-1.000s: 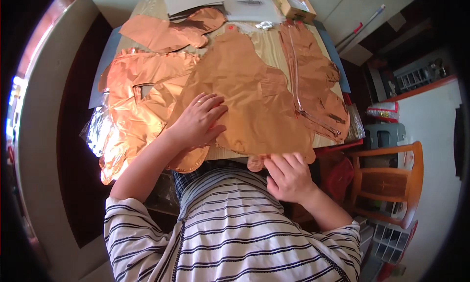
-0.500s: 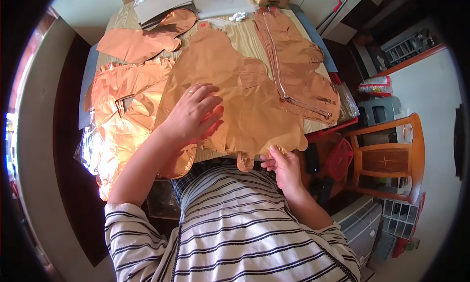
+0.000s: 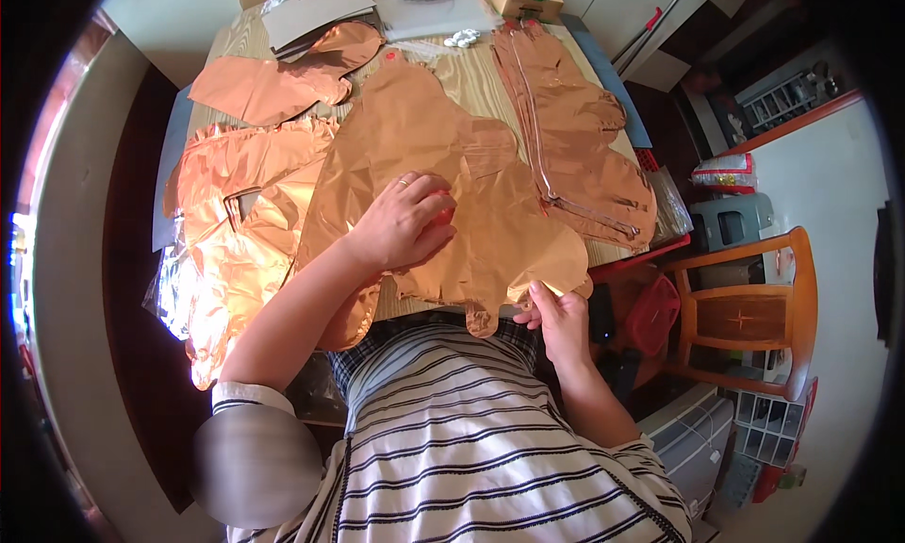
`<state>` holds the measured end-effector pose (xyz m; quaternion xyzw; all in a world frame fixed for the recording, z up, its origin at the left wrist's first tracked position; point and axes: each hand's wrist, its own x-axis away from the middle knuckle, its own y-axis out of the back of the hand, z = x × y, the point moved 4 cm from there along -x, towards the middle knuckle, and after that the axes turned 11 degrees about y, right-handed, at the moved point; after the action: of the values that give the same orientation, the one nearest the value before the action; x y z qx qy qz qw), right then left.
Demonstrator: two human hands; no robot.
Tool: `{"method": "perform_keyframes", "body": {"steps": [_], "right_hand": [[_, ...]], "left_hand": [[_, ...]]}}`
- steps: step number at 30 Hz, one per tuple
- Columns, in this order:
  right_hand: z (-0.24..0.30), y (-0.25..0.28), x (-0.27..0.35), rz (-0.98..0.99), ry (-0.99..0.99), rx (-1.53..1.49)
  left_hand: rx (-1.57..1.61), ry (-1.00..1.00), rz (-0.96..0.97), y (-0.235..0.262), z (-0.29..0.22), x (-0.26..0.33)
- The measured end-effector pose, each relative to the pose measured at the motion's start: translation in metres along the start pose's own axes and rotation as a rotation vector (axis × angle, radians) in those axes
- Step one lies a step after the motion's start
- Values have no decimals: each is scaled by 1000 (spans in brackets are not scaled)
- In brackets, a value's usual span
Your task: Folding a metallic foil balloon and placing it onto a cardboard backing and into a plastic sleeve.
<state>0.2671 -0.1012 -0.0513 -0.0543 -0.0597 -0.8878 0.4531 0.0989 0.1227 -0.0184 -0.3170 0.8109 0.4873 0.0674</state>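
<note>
Deflated copper foil balloon (image 3: 405, 119) is lying mid-worktop (image 3: 462, 74), overhanging near edge. Our left hand (image 3: 405, 224) is now reaching farther right across it, grip unclear; right hand (image 3: 558, 321) is pinching near-edge lobe, so we are seemingly controlling middle and rim.

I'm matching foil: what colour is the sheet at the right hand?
The foil sheet is shiny copper-gold, showing best in the head view.

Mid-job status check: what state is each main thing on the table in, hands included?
Left hand: half curled over the middle foil
Right hand: pinching the middle foil's near edge
Middle foil: spread out, creased
Left foil: wrinkled
Right foil: spread out, creased
Cardboard box: open-topped
</note>
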Motion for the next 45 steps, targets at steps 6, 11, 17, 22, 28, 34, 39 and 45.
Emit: {"method": "perform_keyframes", "body": {"steps": [6, 11, 17, 22, 28, 34, 39, 45], "right_hand": [[-3, 2, -1, -14, 17, -11], [12, -7, -1, -78, 230, 87], [49, -25, -3, -71, 586, 551], [65, -48, 12, 137, 1126, 805], [46, -59, 10, 387, 1229, 783], [45, -25, -35, 312, 1056, 528], [43, -32, -57, 255, 1146, 1001], [34, -46, -58, 370, 1116, 1066]], "left_hand": [[13, 11, 58, -9, 3, 1], [-192, -84, 84, -15, -5, -1], [-260, -93, 112, -16, -5, 0], [-258, -63, 193, -18, 2, 2], [-293, -112, 251, -17, 10, 5], [-230, -93, 269, -17, 9, 4], [-220, -72, 293, -19, 12, 4], [-218, -28, 268, -21, 11, 3]]}}
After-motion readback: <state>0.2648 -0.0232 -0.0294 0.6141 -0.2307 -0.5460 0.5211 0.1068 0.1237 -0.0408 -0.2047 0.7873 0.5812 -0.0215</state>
